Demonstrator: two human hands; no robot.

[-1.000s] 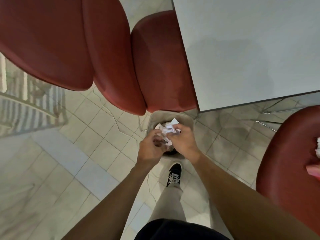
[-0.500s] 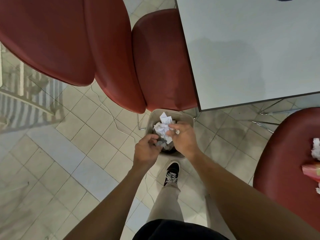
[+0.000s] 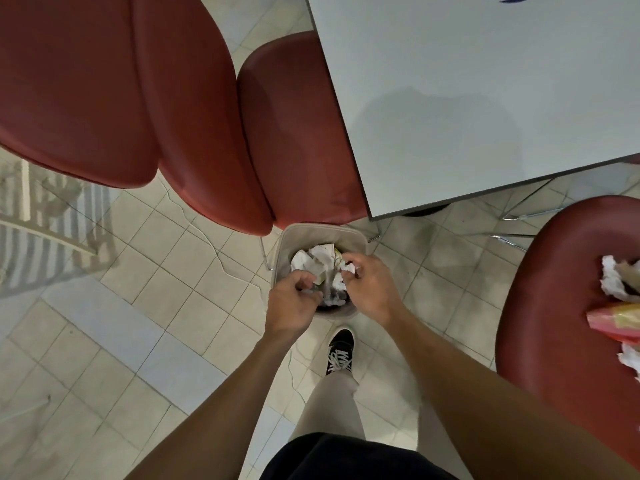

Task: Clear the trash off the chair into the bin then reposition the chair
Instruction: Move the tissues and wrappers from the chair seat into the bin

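Note:
A beige bin [image 3: 322,233] stands on the tiled floor under the chair edges, with crumpled white paper [image 3: 317,259] piled inside. Both hands hover over its mouth. My left hand [image 3: 292,303] is curled at the near rim, and I see nothing in it. My right hand [image 3: 372,289] pinches a small scrap of white paper [image 3: 348,268] at its fingertips. At the right edge a red chair seat [image 3: 554,306] carries crumpled white paper [image 3: 614,285], a red and yellow wrapper [image 3: 616,320] and another white scrap [image 3: 630,358].
Two red chairs [image 3: 194,126] [image 3: 298,133] crowd the upper left, right behind the bin. A white table [image 3: 467,98] fills the upper right, its metal legs [image 3: 519,216] on the floor. My black shoe [image 3: 341,351] stands just before the bin.
The paper wad both hands held now lies in the bin. My hands have drawn apart, and only a small scrap stays in the right fingers.

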